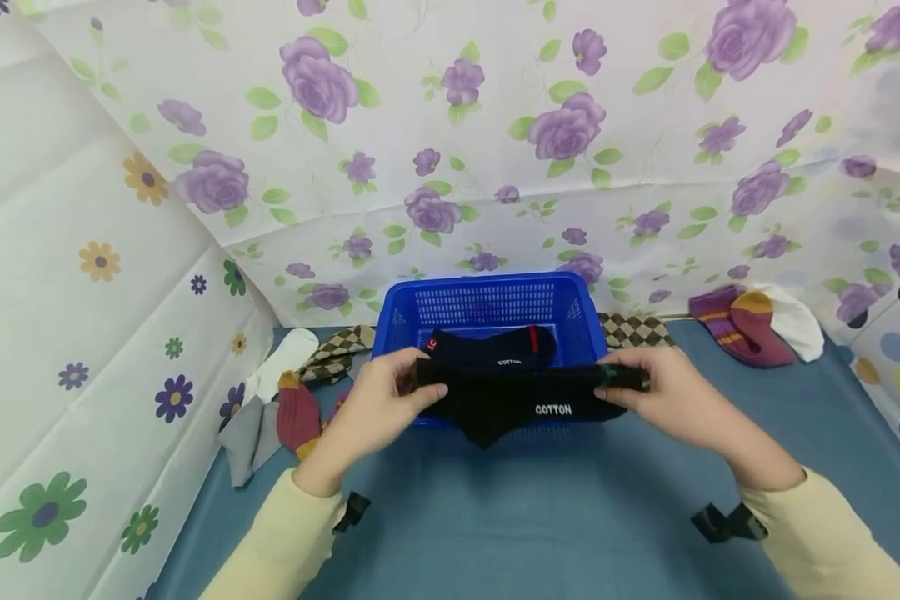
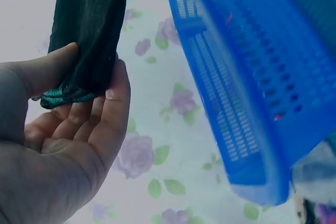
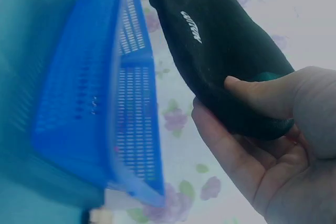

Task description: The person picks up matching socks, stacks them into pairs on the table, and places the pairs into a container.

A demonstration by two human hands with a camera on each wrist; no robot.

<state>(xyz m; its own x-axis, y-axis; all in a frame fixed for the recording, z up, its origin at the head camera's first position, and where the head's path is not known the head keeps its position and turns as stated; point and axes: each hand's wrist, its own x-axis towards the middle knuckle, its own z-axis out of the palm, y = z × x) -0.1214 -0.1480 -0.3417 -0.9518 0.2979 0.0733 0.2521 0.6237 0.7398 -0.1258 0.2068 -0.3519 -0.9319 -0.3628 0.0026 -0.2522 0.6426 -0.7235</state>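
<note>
A black sock [image 1: 506, 396] with white COTTON lettering is stretched sideways between both hands, its heel pointing down. My left hand [image 1: 371, 408] pinches one end, thumb on the near side; a green edge shows there in the left wrist view on the sock [image 2: 89, 30]. The other end is gripped by my right hand [image 1: 675, 396], thumb against fingers, near a green patch on the sock [image 3: 215, 40] in the right wrist view. Behind and below it, a dark navy sock [image 1: 476, 346] with a red stripe and red tag lies in the blue basket [image 1: 487, 281].
Left of the basket lie a white sock [image 1: 281, 358], a checkered sock [image 1: 348, 340], a grey sock [image 1: 247, 437] and a maroon-and-mustard sock [image 1: 297, 412]. On its right are another checkered sock [image 1: 636, 330] and a striped purple sock [image 1: 720, 312]. Floral sheets [image 1: 435, 125] wall the blue table [image 1: 480, 533].
</note>
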